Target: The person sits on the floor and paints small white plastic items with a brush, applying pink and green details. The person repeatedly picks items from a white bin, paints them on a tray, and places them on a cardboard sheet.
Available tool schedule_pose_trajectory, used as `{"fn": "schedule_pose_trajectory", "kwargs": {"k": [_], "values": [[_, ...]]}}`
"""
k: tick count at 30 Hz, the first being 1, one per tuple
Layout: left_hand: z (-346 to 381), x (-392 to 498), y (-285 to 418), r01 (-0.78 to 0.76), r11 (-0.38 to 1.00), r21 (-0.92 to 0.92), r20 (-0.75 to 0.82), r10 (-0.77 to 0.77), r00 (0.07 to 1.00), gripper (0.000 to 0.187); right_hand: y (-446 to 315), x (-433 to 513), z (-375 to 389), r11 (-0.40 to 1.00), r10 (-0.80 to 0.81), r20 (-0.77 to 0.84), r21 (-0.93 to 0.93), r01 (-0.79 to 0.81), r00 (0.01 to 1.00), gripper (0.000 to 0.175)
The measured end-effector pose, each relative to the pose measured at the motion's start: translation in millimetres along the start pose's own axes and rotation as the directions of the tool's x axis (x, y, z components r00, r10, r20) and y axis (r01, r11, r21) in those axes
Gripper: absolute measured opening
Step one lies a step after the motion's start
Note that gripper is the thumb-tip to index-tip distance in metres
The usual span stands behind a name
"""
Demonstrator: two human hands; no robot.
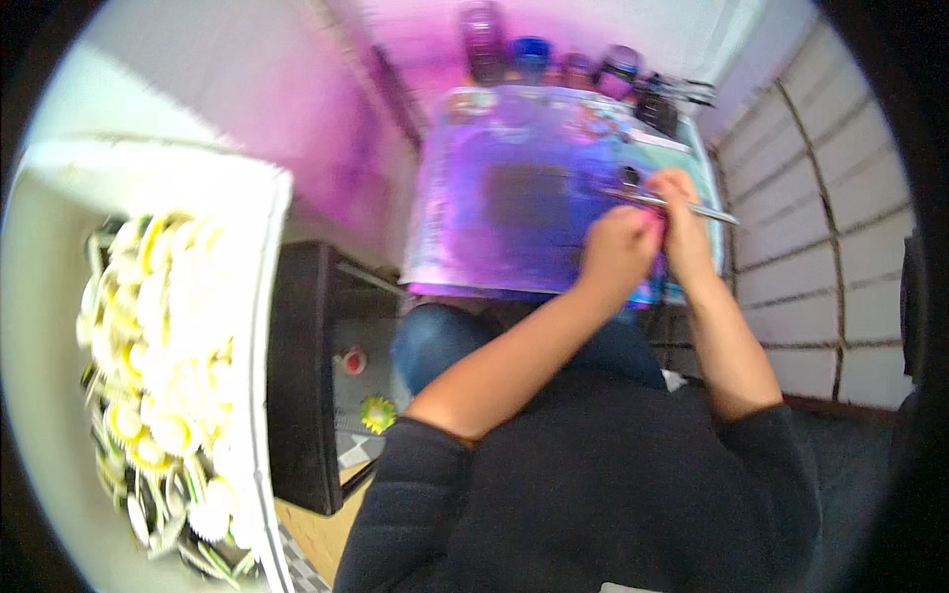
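Note:
My right hand [678, 200] grips a slim silver airbrush [715, 213] with a small dark cup [630, 176] on top. The tool lies nearly level, its front end toward the left. Close against it, my left hand [621, 248] has its fingers curled around a small pink thing [652, 216]; blur and the fingers hide its shape. Both hands are above the right side of a work table covered with a paint-stained sheet [452, 207], blue and purple with a dark patch in the middle.
Several jars and bottles, among them a blue-lidded jar [531, 55], line the table's back edge. A white bin [276, 222] at left holds many white and yellow toothed pieces [170, 430]. Beside it stands a dark box-like piece [300, 378]. A tiled wall [786, 274] borders the right.

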State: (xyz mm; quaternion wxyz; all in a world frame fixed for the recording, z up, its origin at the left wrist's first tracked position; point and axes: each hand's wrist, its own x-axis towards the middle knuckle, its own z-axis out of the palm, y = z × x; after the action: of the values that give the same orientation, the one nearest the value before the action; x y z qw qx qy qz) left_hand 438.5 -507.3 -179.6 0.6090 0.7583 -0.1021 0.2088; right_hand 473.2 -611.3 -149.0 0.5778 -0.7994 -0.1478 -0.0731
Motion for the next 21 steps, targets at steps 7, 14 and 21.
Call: {"fn": "schedule_pose_trajectory", "kwargs": {"k": [7,14,21], "values": [[-25,-25,19,0.098,0.986,-0.136,-0.042,-0.104,0.994,0.018,35,11,-41,0.911,0.333,-0.069,0.28,-0.302,0.941,0.029],[-167,-122,84,0.279,0.955,-0.096,0.238,-0.25,0.939,0.039,46,23,-64,0.896,0.377,0.002,0.25,-0.366,0.926,0.033],[-269,-238,230,0.449,0.875,0.185,-0.477,-0.319,0.819,0.03,59,34,-87,0.914,0.366,-0.068,0.213,-0.345,0.928,0.042]]}}
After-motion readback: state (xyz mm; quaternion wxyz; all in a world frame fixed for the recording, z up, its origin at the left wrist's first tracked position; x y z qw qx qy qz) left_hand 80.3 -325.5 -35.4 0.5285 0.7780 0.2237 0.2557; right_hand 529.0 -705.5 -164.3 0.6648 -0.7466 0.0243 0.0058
